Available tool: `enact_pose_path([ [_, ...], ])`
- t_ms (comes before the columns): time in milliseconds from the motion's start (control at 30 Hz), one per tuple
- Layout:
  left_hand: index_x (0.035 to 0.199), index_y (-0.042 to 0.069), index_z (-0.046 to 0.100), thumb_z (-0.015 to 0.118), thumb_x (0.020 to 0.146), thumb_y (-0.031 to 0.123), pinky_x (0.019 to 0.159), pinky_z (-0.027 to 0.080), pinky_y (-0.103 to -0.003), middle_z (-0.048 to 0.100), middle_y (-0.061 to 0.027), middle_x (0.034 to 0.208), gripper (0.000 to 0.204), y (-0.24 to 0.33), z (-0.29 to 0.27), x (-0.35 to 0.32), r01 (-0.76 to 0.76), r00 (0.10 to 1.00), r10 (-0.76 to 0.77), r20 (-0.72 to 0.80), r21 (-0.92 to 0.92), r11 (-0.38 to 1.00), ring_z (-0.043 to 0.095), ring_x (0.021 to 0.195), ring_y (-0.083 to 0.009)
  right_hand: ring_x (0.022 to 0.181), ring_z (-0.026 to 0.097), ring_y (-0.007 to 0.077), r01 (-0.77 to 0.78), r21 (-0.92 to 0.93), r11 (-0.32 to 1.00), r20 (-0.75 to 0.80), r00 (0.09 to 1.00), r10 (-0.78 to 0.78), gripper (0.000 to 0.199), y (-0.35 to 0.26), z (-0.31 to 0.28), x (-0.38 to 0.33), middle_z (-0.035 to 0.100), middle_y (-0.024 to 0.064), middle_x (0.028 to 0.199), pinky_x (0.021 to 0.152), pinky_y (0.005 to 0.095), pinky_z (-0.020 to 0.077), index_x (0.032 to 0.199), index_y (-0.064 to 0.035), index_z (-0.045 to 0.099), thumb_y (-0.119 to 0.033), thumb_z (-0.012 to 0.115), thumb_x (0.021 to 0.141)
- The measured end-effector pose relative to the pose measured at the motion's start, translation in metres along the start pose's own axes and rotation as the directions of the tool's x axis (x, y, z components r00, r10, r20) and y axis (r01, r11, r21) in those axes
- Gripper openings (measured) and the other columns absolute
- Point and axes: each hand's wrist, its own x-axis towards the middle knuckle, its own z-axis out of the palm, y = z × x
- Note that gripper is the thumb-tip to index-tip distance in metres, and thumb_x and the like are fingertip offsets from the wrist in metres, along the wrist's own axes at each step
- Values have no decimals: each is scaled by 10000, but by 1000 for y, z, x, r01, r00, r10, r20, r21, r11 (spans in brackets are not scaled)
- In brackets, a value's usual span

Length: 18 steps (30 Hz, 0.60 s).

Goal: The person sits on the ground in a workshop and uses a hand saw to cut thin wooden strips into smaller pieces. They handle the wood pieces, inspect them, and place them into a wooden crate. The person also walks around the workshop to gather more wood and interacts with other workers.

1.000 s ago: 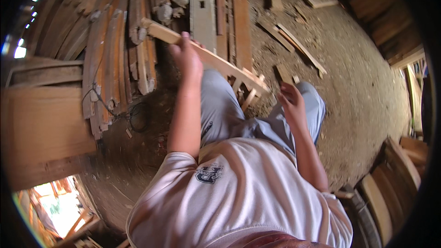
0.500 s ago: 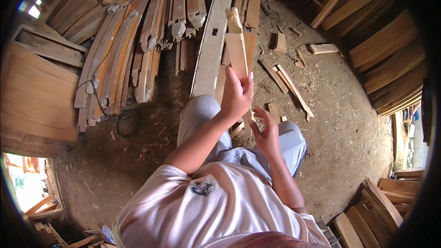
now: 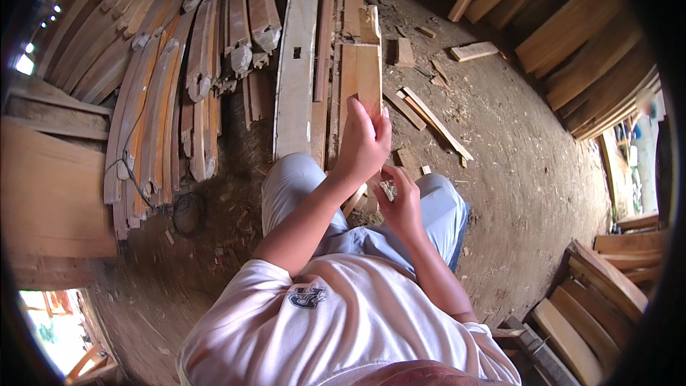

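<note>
Two hands on one short board

Two hands [image 3: 363, 144] are at work here, and both are yours. Your left hand is wrapped around the lower part of a short wooden board [image 3: 368, 75], holding it upright and tilted a little away from you, above your knees; its top end reaches up in front of the long planks lying on the floor. Your right hand [image 3: 400, 196] sits just below and beside the left, fingers curled around a small pale scrap [image 3: 388, 189], perhaps a bit of abrasive paper or a wood chip; it is too small to tell which. It appears close to the board's lower end, though whether it touches the wood is hidden by your left hand.

As a judgement, the work on this board looks to be under way rather than finished: the board is in hand, not set down with the others.

Around you, a long pale plank [image 3: 296, 64] lies on the dirt floor [image 3: 529, 171] straight ahead, curved slats [image 3: 161, 100] are stacked toward the floor's left edge, and offcuts [image 3: 473, 51] are scattered to the right.
</note>
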Motion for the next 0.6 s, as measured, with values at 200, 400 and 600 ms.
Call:
enact_pose_path([
  [200,1101,-32,355,636,980,99,609,521,-404,555,-171,828,333,16,-7,6,324,943,-267,200,-355,877,641,683,-274,837,658,404,-78,-32,996,-97,992,75,210,17,5,-6,667,204,889,732,442,522,1017,36,676,-65,752,849],
  [400,1003,44,431,634,1020,259,561,513,-305,553,-47,789,297,12,-7,20,541,822,-542,177,-541,644,562,601,-117,809,650,387,-30,-277,961,-121,993,-4,176,9,5,-6,697,169,885,743,435,519,961,8,700,-104,764,841],
  [600,987,83,434,628,1027,337,478,425,-235,506,-3,713,322,31,-22,43,371,896,-440,-65,-436,820,476,553,-77,927,650,339,150,-220,964,-14,987,-157,399,-2,2,2,682,149,1044,786,431,500,1180,-42,664,-213,789,841],
])
